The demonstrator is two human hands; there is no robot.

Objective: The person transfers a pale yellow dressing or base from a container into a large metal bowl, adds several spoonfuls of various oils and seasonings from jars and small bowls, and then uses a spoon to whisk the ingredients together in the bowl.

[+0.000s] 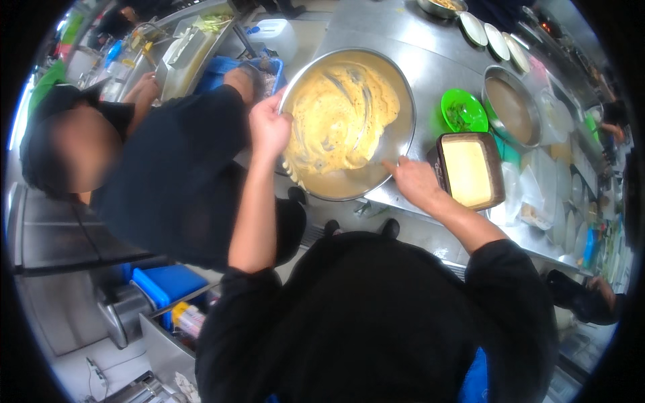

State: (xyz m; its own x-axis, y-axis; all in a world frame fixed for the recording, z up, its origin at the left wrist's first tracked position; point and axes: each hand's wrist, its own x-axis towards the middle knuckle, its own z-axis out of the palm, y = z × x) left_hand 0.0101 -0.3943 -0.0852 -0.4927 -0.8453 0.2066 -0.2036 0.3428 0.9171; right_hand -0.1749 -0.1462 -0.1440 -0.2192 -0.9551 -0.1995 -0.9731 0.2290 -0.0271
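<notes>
My left hand grips the left rim of a large stainless steel mixing bowl, thumb over the edge. Thick yellow batter-like mixture with dark specks coats much of the bowl's inside, and some hangs over its lower-left rim. At the lower-right rim is my right hand, its index finger stretched towards the inside; whether it holds a tool is unclear. Right of that hand, a dark rectangular tin contains a smooth pale-yellow filling.
A co-worker in dark clothes stands close on the left, one hand at a blue tub. On the steel table are a green bowl of leaves, a metal bowl of brownish liquid and several white plates.
</notes>
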